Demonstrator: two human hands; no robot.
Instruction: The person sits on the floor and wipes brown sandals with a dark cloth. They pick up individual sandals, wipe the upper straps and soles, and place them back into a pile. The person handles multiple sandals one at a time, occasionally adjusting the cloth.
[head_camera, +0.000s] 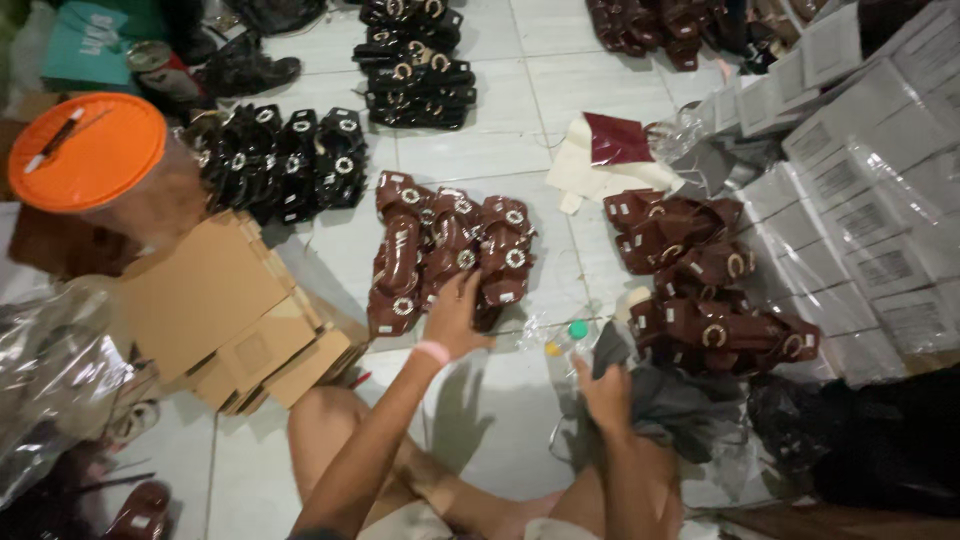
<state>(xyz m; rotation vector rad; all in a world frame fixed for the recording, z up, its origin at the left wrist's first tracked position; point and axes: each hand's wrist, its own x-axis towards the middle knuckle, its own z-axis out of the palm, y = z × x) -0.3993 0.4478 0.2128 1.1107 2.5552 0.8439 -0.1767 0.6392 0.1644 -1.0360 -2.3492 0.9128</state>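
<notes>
Sandals in dark brown (440, 255), each with a round buckle, lie bunched on the white tiled floor (520, 90) straight ahead of the seated person's knees. Their long axes run away from the person, toes far, heels near. The left hand (455, 320) is the closer one: it reaches forward with fingers spread and rests on the near edge of that bunch, touching a heel but not clenched around anything. The right hand (605, 390) sits lower and to the right, gripping a grey cloth bag (680, 405). A second brown pile (700, 290) lies further right, beside stacked white boxes (860, 230). Flattened cardboard boxes (230, 320) lie to the left.
</notes>
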